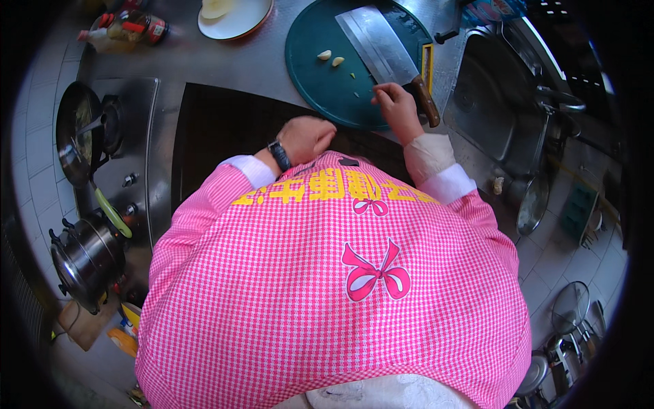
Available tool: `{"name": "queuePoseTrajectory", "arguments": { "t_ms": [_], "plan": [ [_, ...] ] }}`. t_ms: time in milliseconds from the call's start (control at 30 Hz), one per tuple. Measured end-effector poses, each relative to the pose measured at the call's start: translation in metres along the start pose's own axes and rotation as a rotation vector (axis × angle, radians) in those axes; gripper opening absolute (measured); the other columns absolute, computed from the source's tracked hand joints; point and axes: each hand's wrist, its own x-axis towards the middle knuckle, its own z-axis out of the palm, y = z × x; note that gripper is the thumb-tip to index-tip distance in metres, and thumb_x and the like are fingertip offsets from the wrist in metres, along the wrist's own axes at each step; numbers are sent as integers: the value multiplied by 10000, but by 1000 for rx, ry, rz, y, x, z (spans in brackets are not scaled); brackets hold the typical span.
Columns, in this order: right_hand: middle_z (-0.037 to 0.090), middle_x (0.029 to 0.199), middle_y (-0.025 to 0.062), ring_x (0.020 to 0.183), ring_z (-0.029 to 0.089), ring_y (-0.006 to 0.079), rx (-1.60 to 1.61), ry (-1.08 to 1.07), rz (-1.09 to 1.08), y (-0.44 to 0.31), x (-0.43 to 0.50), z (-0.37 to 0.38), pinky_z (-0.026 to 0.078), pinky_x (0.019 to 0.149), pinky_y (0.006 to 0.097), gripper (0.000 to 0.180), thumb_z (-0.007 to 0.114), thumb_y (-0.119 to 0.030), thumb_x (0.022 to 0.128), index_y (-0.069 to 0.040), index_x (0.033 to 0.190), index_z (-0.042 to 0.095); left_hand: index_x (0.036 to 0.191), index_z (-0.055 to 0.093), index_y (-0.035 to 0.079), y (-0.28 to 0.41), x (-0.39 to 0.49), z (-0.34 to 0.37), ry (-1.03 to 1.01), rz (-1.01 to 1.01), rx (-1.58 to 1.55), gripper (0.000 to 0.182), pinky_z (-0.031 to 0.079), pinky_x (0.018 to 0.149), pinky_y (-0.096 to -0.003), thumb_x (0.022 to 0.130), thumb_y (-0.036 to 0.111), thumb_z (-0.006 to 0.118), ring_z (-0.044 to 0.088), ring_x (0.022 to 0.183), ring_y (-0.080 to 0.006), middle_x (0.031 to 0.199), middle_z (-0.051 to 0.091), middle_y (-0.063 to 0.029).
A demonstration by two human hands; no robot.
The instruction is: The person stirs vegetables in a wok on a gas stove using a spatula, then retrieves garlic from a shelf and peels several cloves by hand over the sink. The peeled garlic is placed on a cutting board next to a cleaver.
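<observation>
My right hand (396, 105) is over the near edge of a round dark green cutting board (317, 94), beside the wooden handle of a cleaver (375, 43). Its fingers are bent, and whether something small is between them cannot be made out. The cleaver lies flat on the board, blade pointing away. Two peeled garlic cloves (331, 58) rest left of the blade, with a few small scraps nearer to me. My left hand (306, 138), a watch on its wrist, is curled close to my pink checked apron (286, 266), short of the board. Its inner fingers are hidden.
A white plate (240, 31) with a pale round piece of food stands left of the board, bottles (127, 28) beyond it. A wok (76, 148) and a steel pot (89, 258) stand at the stove on the left. On the right is a steel sink (483, 97).
</observation>
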Motion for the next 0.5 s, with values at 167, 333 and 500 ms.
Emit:
{"name": "queuePoseTrajectory", "arguments": {
  "t_ms": [167,333,500],
  "plan": [
    [652,825,49,690,602,113,217,-3,196,-8,-39,-24,471,632,230,173,533,-74,890,-6,1023,620,1123,568,38,9,18,-2,305,164,-31,321,474,869,-383,807,77,611,566,1040,-323,1148,581,-171],
    [615,1012,102,855,617,159,677,-81,255,-12,-46,-32,506,716,242,251,477,-6,878,19,1118,543,1276,457,33,11,62,5,391,160,305,521,339,1060,-406,790,99,632,383,1284,-359,1360,432,-191],
    [572,1121,175,1032,605,246,907,-133,228,-24,-49,-41,508,902,313,300,439,58,859,60,1154,493,1153,552,44,24,70,-5,76,90,232,362,443,913,-399,803,114,618,532,1103,-330,1162,568,-168]
  ]
}}
